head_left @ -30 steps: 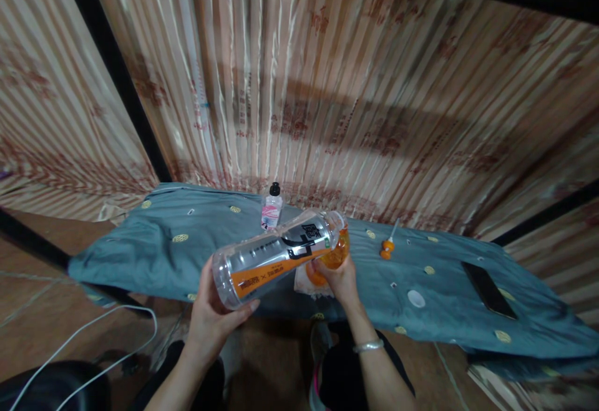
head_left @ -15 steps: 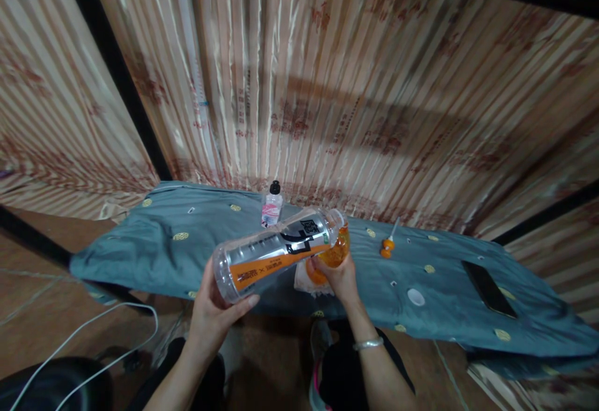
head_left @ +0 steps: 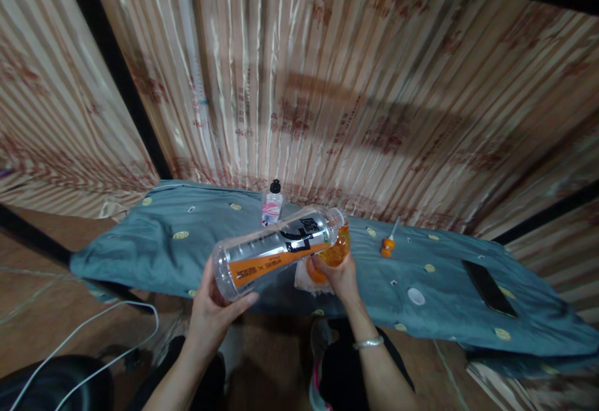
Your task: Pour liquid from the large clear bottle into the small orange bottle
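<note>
Head view: the big clear bottle (head_left: 276,250) lies tipped nearly flat in the air above the near edge of the counter (head_left: 449,299), its long axis running from about eight o'clock at the base up to two o'clock at the mouth. The left hand (head_left: 213,311) cups the base from below, fingers wrapped round it. The mouth meets a small orange container (head_left: 334,254), which the right hand (head_left: 339,277) grips from underneath, at three o'clock from the left hand. Behind them, at twelve o'clock, a small black-capped bottle (head_left: 272,204) stands upright; an orange dropper (head_left: 387,246) and a phone (head_left: 489,288) lie farther right on the blue cloth.
</note>
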The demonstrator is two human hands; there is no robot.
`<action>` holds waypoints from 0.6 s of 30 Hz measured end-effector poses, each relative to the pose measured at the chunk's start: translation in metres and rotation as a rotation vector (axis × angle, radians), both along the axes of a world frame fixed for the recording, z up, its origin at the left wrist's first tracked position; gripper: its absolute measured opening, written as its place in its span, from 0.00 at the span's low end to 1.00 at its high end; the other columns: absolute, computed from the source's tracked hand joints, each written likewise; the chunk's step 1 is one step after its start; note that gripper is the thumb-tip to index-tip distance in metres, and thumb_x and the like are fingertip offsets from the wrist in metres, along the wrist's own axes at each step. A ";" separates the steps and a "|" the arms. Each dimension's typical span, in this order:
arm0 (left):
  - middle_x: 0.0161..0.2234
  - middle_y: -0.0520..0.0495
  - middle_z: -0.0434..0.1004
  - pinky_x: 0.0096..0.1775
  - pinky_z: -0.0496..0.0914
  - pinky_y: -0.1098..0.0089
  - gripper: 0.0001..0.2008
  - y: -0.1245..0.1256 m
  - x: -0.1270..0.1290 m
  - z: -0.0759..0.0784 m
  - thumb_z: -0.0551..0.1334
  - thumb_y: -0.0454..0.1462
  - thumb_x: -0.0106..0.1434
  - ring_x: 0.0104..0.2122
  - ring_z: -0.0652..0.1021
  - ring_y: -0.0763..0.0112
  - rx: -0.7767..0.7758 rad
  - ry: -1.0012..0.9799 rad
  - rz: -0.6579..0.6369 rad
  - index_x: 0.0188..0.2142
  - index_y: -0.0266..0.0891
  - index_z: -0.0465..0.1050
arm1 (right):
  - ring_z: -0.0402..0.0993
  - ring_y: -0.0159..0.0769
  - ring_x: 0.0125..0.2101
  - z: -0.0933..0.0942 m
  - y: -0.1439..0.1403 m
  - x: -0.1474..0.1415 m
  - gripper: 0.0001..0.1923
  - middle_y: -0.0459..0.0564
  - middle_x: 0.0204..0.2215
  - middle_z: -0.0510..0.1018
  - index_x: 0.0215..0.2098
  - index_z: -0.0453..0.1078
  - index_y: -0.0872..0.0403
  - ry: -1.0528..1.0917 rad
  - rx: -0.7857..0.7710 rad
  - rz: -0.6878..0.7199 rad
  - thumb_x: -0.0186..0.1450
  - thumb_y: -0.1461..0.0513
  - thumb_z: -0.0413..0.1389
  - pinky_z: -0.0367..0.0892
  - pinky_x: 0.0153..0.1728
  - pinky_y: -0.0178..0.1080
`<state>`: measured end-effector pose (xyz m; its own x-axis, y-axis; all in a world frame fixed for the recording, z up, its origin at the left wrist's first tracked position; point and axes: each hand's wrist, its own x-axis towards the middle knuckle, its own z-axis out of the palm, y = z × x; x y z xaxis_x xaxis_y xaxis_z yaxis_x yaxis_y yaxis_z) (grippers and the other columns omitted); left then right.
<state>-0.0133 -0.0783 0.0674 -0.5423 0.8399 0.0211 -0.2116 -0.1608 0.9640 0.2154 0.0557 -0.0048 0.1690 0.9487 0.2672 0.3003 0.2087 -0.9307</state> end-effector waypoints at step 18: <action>0.56 0.39 0.79 0.55 0.74 0.56 0.51 0.000 0.000 0.001 0.80 0.44 0.38 0.55 0.79 0.48 -0.004 0.087 0.029 0.61 0.39 0.67 | 0.82 0.49 0.45 0.005 -0.002 -0.002 0.35 0.57 0.47 0.84 0.53 0.69 0.54 0.052 -0.003 0.052 0.51 0.52 0.70 0.76 0.46 0.46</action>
<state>-0.0138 -0.0784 0.0680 -0.5627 0.8240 0.0664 -0.1220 -0.1623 0.9792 0.2133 0.0538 0.0005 0.1334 0.9573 0.2566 0.2407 0.2199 -0.9454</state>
